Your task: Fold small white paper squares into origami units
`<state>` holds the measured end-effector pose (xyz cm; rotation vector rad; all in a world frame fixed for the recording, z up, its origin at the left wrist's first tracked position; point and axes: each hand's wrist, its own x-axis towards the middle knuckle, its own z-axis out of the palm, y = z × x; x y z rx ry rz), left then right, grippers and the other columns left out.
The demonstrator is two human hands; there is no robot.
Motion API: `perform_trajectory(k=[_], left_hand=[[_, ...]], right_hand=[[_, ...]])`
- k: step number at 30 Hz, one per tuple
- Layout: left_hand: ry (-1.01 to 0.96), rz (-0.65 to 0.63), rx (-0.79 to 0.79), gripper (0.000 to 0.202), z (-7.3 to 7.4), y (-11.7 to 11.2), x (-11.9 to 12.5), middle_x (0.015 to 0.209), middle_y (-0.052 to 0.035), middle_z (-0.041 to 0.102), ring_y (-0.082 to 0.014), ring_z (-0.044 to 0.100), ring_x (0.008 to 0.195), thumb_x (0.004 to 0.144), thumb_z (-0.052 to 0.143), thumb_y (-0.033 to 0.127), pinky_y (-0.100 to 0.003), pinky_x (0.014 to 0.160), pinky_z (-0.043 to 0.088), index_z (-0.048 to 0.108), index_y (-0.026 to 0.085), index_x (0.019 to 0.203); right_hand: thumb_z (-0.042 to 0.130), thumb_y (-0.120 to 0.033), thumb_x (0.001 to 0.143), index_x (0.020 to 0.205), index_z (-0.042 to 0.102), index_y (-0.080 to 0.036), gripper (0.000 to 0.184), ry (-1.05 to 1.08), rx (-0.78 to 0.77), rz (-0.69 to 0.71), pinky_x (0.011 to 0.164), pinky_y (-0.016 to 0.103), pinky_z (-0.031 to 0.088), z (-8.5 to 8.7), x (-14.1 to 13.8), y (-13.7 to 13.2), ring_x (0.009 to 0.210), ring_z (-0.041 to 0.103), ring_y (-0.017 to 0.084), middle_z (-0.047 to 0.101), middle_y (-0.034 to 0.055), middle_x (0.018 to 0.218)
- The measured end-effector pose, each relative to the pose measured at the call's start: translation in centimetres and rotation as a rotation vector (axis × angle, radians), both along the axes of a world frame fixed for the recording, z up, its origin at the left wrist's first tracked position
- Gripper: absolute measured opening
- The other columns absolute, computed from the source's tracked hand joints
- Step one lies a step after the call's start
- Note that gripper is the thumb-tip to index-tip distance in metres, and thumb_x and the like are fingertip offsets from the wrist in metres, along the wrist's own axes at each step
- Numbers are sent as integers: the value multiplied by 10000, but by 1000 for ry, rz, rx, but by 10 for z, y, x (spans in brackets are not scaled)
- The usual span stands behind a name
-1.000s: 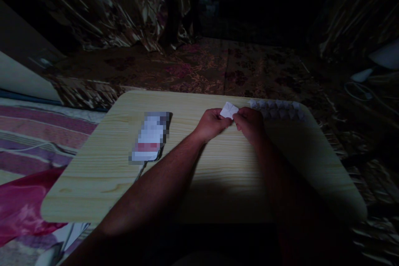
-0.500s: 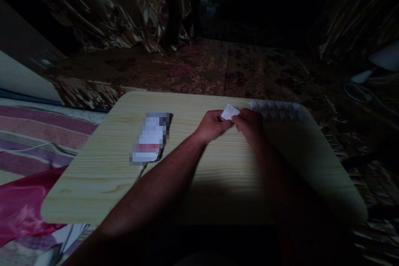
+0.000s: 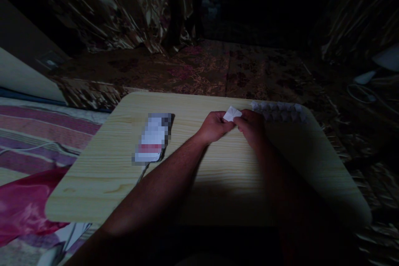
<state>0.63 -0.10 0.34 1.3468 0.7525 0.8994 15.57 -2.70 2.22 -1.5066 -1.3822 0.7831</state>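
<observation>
A small folded white paper [image 3: 232,113] is pinched between both hands above the far middle of a light wooden table [image 3: 193,183]. My left hand [image 3: 215,126] grips its left edge with curled fingers. My right hand [image 3: 251,126] holds the right edge, fingers closed. Just right of the hands, a row of several small folded white paper pieces [image 3: 279,111] lies along the table's far right edge.
A blurred white and red flat object [image 3: 152,137] lies on the table's left part, with a cord running off the near edge. Striped bedding [image 3: 37,133] and red cloth [image 3: 25,208] are at left. Patterned dark fabric covers the floor beyond. The room is dim.
The paper has shrunk a little between the fingers as the hands pressed it closer together. The hands stayed in nearly the same place.
</observation>
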Motion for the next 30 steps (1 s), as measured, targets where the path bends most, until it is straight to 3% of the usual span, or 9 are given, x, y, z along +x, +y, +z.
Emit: perform_trajectory(k=[19,30], left_hand=[[40,27,29,192,-3,0,1,570,59,476,-42,339,504,646,697,290,-197,499,269,601,128,686],[43,20,34,201,-4,0,2,584,51,490,-47,359,517,648,706,293,-200,511,289,606,124,690]], right_hand=[[626,-320,682,678,628,-190,130,69,0,-15,473,251,311,-15,-2,5,488,419,114,491,-55,490],[625,-349,699,588,536,-205,202,68,14,-12,462,252,284,-16,-3,4,485,413,113,464,-51,476]])
